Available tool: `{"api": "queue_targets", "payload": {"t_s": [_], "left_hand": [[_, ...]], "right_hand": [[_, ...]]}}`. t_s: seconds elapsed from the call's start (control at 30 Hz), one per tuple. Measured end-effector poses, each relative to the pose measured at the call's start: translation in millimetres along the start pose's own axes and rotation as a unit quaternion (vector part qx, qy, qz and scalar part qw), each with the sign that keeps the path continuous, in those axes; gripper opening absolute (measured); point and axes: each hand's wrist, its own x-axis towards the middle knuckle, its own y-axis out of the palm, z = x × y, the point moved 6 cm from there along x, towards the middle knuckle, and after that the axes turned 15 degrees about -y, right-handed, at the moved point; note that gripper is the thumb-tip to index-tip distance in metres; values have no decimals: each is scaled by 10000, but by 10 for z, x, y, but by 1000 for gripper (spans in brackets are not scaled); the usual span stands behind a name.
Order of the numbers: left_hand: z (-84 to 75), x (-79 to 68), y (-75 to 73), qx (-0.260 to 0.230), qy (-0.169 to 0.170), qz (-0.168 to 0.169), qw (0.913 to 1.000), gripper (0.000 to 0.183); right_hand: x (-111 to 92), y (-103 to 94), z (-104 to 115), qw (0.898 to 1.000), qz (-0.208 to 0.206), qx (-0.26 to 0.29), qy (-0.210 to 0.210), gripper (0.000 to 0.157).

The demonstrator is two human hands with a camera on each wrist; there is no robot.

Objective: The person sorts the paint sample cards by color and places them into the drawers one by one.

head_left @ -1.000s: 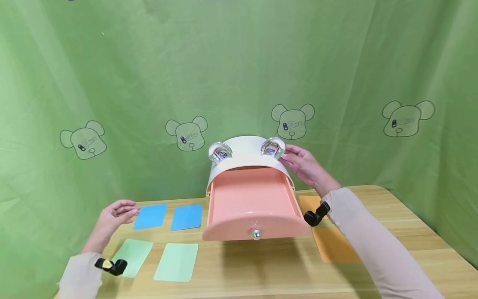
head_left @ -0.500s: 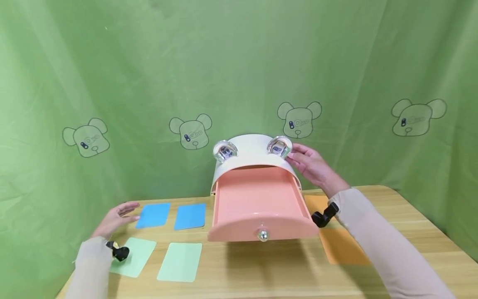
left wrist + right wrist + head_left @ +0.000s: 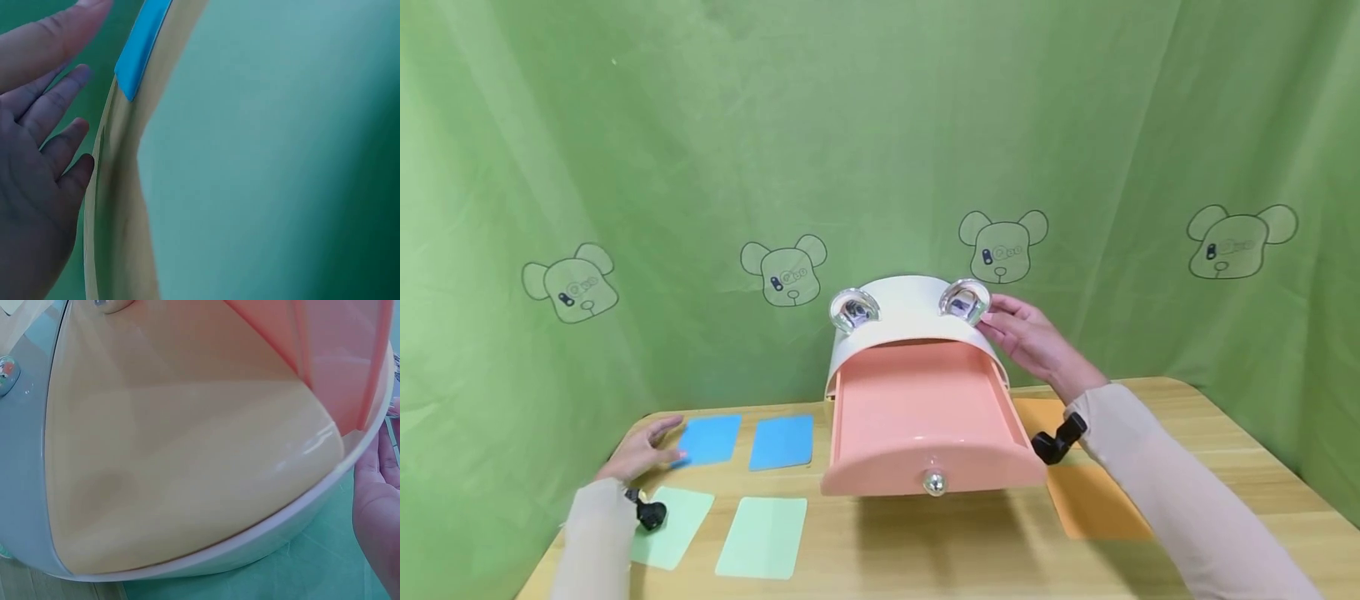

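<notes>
Apparently empty, the left hand (image 3: 638, 450) lies relaxed beside a flat blue card (image 3: 713, 439); I can't tell whether the right hand (image 3: 1028, 337) pinches the shiny silver dome (image 3: 965, 302) on the rounded white plastic box (image 3: 910, 304). Tugging there could tip it, front-heavy with its pink plastic drawer (image 3: 925, 400) out.

Left sleeve (image 3: 597, 537): pale beige, extended to the wrist.
Right sleeve (image 3: 1180, 483): matched in beige, lightly creased.
Left wrist camera (image 3: 653, 514): black, tinged with yellow.
Right wrist camera (image 3: 1060, 440): black, worn at the sleeve's end.
Left hand (image 3: 638, 451) and right hand (image 3: 1030, 337): uncovered.
</notes>
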Motion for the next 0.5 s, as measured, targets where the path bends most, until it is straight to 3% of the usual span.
{"api": "queue_targets", "payload": {"t_s": [0.5], "left_hand": [[60,187,95,357,-71,422,9984,82]], "right_hand": [[-23,12,10,9999,6,-66,-76,28]]}}
